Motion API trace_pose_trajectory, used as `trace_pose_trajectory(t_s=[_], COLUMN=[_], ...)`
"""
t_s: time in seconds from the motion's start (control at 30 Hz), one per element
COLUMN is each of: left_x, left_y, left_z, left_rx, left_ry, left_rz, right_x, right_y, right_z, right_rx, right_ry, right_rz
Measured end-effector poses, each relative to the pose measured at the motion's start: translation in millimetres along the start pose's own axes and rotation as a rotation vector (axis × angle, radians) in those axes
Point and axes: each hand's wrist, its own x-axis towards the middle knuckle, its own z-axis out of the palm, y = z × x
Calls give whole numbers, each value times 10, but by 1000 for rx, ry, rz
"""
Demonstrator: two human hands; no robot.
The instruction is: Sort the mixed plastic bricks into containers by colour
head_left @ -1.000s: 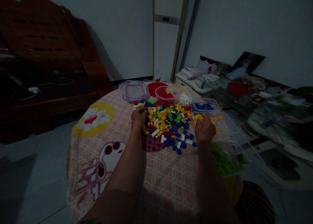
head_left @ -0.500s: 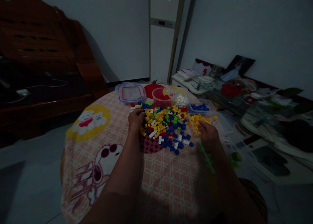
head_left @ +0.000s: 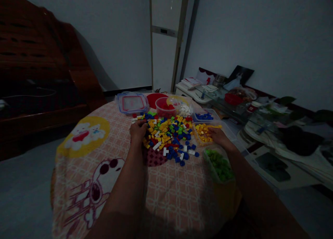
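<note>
A heap of small toy building bricks point(head_left: 166, 129) in yellow, blue, green, red and white lies on the round table. My left hand point(head_left: 137, 132) is at the heap's left edge, fingers curled closed against the bricks; whatever they hold is too small to make out. On the right, my right hand point(head_left: 220, 137) reaches over a clear box of yellow bricks point(head_left: 204, 132), its fingers stretched out at the bricks, with no held piece visible. Just below that hand stands a clear box of green bricks point(head_left: 220, 165). Behind the yellow box is a box of blue bricks point(head_left: 204, 116).
A round clear tub with red bricks point(head_left: 166, 107) and a group of white bricks point(head_left: 185, 109) stand behind the heap. A blue-rimmed lid point(head_left: 132, 103) lies back left. The patterned tablecloth point(head_left: 177, 194) covers the table; a cluttered glass shelf point(head_left: 223, 103) runs along the right.
My right hand has moved from the front of the yellow box to over its bricks, uncovering the green box. My left hand stays at the heap's edge. The view has shifted slightly.
</note>
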Motion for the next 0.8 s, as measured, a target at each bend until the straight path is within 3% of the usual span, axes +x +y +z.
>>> trace_pose_trajectory(t_s=[0.1, 0.2, 0.4, 0.53, 0.67, 0.8], left_x=[-2, -2, -10, -33, -45, -45], left_y=[1, 0, 0, 25, 51, 56], left_z=[2, 7, 2, -24, -36, -29], left_rx=[-5, -6, -11, -26, -10, -18], left_ry=[-4, -3, -12, -12, -11, 2], left_rz=[-5, -5, -10, 3, -17, -2], right_x=[37, 18, -30, 43, 119, 77], right_y=[167, 199, -232, -364, -180, -56], right_z=[-64, -64, 157, 246, 154, -42], right_rx=[31, 172, 558, 533, 424, 267], right_ry=[89, 151, -47, -96, 9, 135], right_rz=[115, 88, -20, 48, 164, 155])
